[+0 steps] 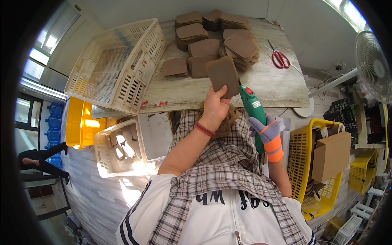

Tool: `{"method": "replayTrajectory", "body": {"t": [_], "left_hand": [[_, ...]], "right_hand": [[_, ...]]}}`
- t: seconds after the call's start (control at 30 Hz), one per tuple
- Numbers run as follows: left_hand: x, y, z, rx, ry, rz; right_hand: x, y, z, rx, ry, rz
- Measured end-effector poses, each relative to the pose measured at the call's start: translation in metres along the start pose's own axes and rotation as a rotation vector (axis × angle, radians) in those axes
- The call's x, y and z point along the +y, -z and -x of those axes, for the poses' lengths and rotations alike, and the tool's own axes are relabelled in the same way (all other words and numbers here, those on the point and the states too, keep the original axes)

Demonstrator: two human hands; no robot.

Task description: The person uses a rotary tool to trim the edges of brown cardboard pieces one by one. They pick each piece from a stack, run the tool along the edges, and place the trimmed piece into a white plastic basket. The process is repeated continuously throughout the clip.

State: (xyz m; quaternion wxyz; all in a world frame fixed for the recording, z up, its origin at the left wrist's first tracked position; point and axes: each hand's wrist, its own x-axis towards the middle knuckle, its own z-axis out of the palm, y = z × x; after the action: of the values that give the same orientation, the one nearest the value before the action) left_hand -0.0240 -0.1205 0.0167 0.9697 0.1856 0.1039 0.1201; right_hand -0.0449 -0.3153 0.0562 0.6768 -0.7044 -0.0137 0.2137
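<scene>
My bare left hand [215,107] holds up a flat brown piece [223,74] with rounded corners, thumb on its face. A grey and orange glove covers my right hand [267,132], which is wrapped round a green handheld power tool [253,105] with a red button. The tool's thin tip is at the right edge of the brown piece; whether they touch I cannot tell. Beyond my hands, stacks of similar brown pieces [192,32] lie on the worktable [277,92]. More brown material [223,127] rests in my lap, partly hidden by my left hand.
Red-handled scissors [279,59] lie on the table's right. A white plastic crate [134,81] tilts on its left edge. Below stand another white crate [102,153] and a yellow bin [75,122]. A yellow basket [296,163] with a cardboard box and a fan [372,67] are on the right.
</scene>
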Motion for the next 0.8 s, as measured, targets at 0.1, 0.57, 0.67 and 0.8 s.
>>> {"method": "replayTrajectory", "body": {"t": [0.1,0.57,0.67,0.8], "left_hand": [[-0.003,0.005,0.004,-0.031,0.018,-0.045],[0.015,0.016,0.024,-0.09,0.048,-0.436],[0.037,0.018,0.022,-0.135,0.057,-0.646],[0.063,0.014,0.022,-0.147,0.158,-0.823]], "right_hand": [[-0.007,0.0,0.001,0.007,-0.005,0.008],[-0.016,0.023,0.004,-0.039,-0.017,0.059],[-0.017,0.032,0.011,-0.067,-0.068,0.108],[-0.023,0.038,0.023,-0.146,-0.084,0.163]]}}
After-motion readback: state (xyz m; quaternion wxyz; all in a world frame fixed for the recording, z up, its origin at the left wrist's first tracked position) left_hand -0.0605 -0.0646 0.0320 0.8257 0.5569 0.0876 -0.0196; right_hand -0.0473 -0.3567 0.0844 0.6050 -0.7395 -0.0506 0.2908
